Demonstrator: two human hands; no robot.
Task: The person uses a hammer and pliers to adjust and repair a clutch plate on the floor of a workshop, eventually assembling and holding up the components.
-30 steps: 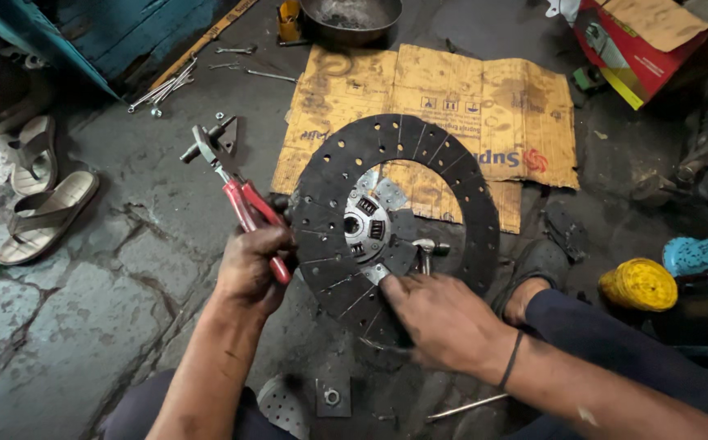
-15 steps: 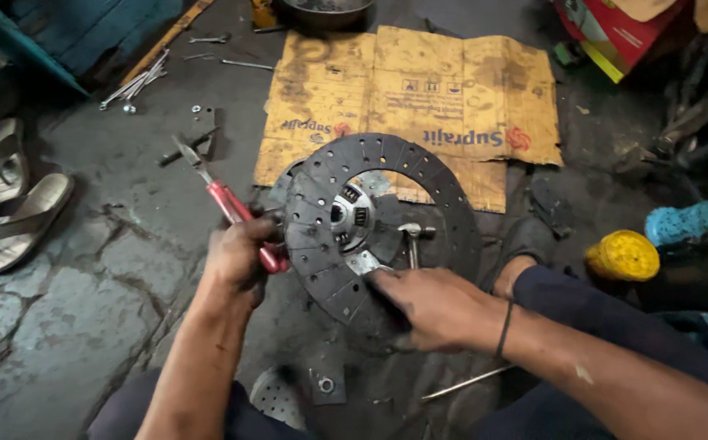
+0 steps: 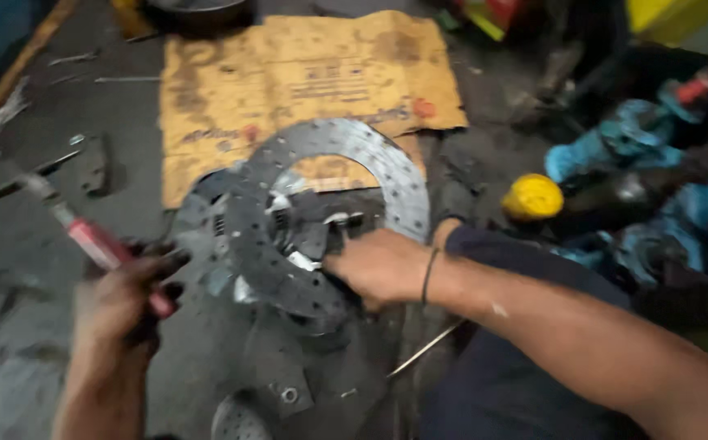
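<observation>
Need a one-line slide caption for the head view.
Left hand grips red-handled pliers; right hand holds perforated clutch disc.

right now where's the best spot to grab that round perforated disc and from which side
Probably the outer ring of the perforated disc, on its far right arc, coming from the right. That arc is tilted up off the cardboard, so fingers can hook under the rim. The right hand already covers the hub; the left hand holds the red-handled pliers.

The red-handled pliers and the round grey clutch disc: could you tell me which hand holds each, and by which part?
The left hand grips the red-handled pliers by the handles. The right hand grasps the round grey clutch disc near its central hub.
</observation>
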